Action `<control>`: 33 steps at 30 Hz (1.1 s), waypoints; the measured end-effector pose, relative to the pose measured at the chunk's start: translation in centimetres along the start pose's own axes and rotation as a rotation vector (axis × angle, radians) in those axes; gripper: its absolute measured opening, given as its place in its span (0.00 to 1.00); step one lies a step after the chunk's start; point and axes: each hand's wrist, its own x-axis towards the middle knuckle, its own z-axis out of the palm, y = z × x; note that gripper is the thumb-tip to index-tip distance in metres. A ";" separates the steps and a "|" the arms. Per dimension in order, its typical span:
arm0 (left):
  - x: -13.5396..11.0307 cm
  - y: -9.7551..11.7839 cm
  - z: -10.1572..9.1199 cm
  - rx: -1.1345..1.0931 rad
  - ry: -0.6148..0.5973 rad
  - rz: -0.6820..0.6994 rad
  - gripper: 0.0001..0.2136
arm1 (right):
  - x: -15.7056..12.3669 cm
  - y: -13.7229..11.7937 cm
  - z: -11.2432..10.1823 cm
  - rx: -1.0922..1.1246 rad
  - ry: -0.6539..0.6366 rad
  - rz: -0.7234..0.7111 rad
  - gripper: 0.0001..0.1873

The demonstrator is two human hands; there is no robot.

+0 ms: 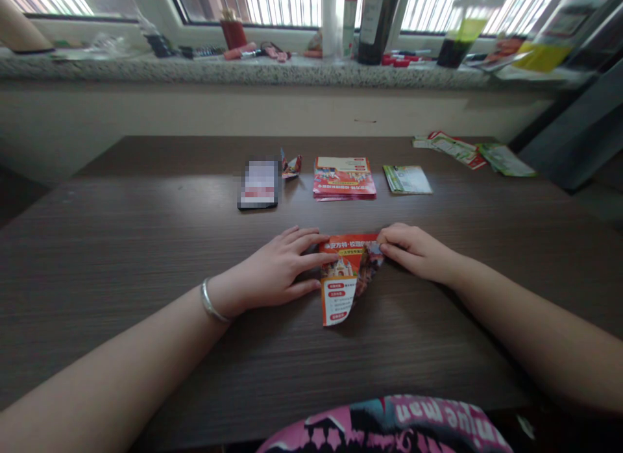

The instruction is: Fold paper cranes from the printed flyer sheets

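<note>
A partly folded orange and white leaflet (344, 276) lies on the dark wooden table (121, 245) in front of me. My left hand (275, 271) rests flat on its left edge, fingers stretched out and pressing the paper down; a silver bangle sits on that wrist. My right hand (411, 248) is at the leaflet's upper right corner, fingers curled and pinching the folded paper there.
Farther back lie a phone (259, 184), a small folded paper piece (291, 165), a stack of red leaflets (344, 178), a green leaflet (407, 179) and more leaflets (455, 147) at the far right. The windowsill (195, 67) holds bottles and clutter.
</note>
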 end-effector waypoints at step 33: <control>0.9 0.9 -0.5 -0.122 0.090 -0.026 0.24 | 1.4 -1.3 1.7 -0.162 0.028 0.204 0.06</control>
